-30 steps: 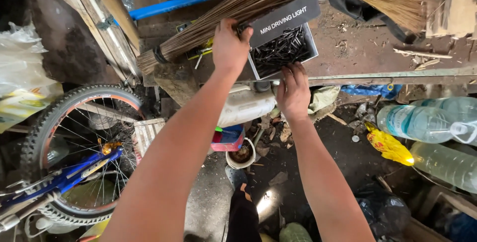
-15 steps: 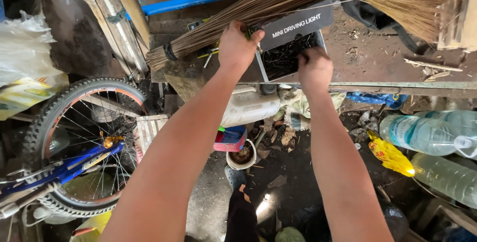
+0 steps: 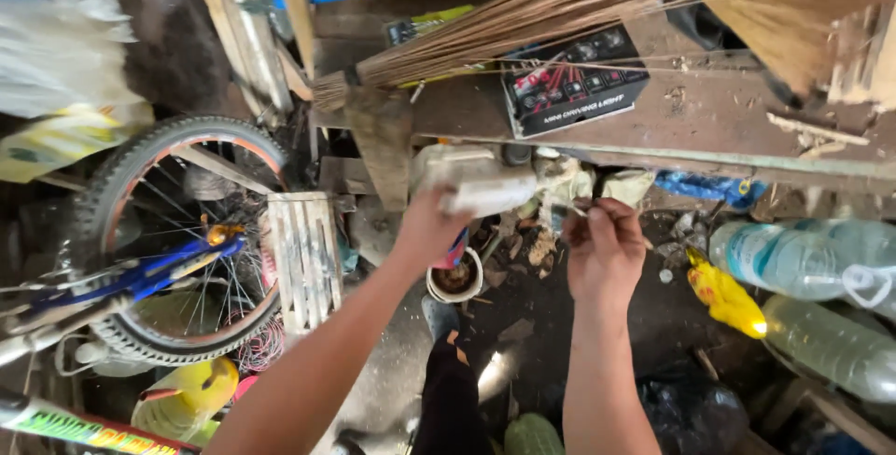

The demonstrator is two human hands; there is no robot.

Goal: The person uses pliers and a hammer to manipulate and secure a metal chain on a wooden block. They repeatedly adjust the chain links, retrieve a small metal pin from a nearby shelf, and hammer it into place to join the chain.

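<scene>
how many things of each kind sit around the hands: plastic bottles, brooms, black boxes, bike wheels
clear plastic bottles: 2
straw broom: 1
black box: 1
bike wheel: 1
total: 5

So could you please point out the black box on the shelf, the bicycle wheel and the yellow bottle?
black box [image 3: 574,91]: head view, on its printed top face.
bicycle wheel [image 3: 140,152]: head view, on the tyre's upper tread.
yellow bottle [image 3: 726,298]: head view, on its body.
</scene>
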